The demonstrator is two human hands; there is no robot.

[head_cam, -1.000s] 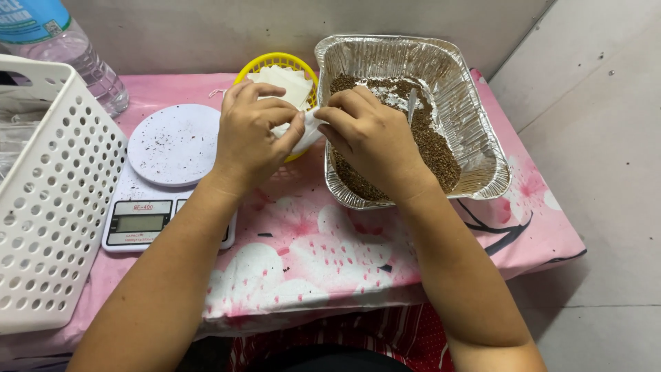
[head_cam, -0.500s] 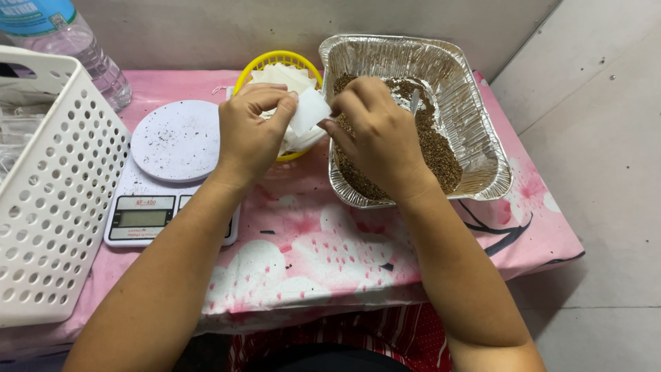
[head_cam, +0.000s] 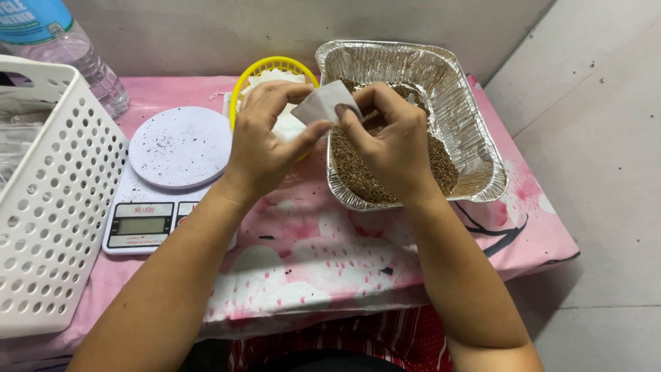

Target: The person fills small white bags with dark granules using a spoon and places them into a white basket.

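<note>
Both bare forearms reaching forward, left hand (head_cam: 265, 141) and right hand (head_cam: 392, 141) raised close together, fingers curled, thumbs and forefingers pinching, backs facing up

The scene is evenly and fairly brightly lit by soft light from above, with no hard shadows; only faint shade lies under the forearms on the pink cloth (head_cam: 296, 255). The foil tray (head_cam: 475, 131) throws back small crinkled glints along its walls. Focus is sharp across the middle, hands included. The white basket (head_cam: 48, 227) and bottle (head_cam: 62, 48) at the left edge look stretched by wide-angle distortion.
</note>
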